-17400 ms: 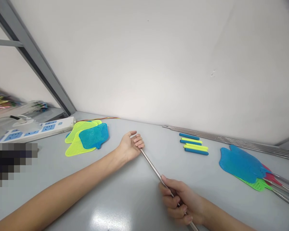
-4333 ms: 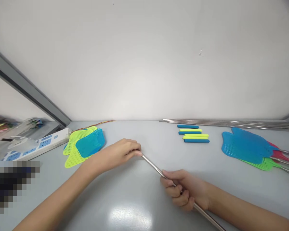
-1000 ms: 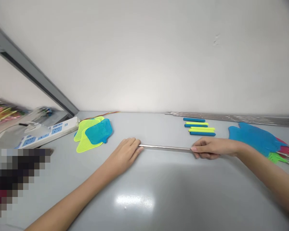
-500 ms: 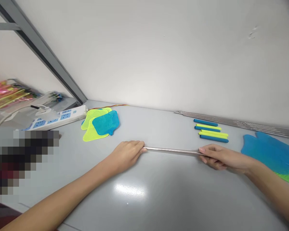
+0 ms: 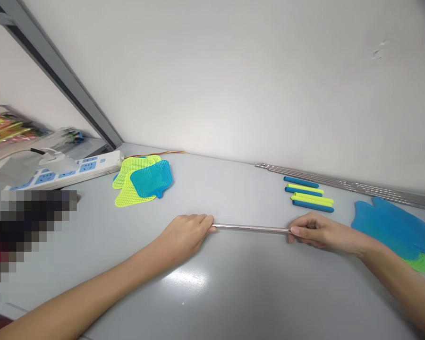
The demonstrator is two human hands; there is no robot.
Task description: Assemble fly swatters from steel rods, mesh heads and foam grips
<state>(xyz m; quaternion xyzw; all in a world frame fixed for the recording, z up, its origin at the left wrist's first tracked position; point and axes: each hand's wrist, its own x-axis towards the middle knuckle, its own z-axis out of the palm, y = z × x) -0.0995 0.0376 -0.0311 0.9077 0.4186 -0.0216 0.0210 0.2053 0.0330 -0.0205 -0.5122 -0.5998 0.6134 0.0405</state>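
Centrally, a metal rod is clasped at left by the left hand, pinched at right by the right hand; coloured tubes are laid beyond, to the right.

Rod in front — swatter heads left, tubes right

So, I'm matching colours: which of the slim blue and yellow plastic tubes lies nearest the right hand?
The frontmost blue plastic tube, just beyond the right hand; the other tubes lie nearer the pale wall.
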